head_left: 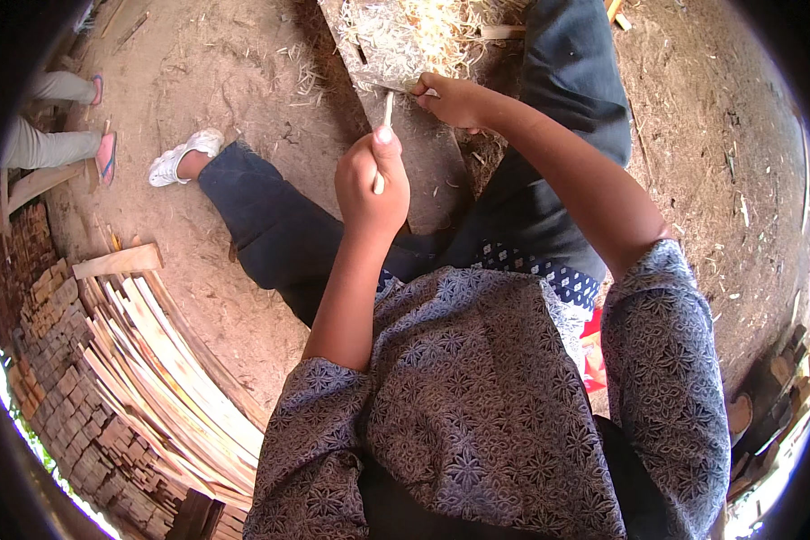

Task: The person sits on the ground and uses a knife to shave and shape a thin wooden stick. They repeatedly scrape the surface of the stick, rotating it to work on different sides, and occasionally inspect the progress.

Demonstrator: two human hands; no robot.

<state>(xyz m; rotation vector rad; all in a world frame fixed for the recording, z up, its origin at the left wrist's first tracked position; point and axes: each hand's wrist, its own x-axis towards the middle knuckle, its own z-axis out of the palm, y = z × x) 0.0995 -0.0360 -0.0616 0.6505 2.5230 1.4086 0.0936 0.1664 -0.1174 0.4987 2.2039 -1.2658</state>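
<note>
My left hand [365,187] is closed in a fist round a thin pale wooden stick [389,110], its thumb lying along it. The stick's far end points away from me, and its short near end shows below the thumb. In my right hand [452,101] is a knife [382,85], its handle mostly hidden by the fingers. The blade reaches left across the stick's far end; whether it touches cannot be made out. Beneath both hands lies a broad wooden plank [436,166] between my legs. Curly wood shavings [423,36] cover its far part.
Long pale wooden strips [175,360] lie at the left, beside stacked wooden blocks [67,396]. Another person's sandalled foot [106,160] stands at the far left. More wood pieces [778,387] are piled at the right edge. Shavings are scattered over the earthen floor [711,180].
</note>
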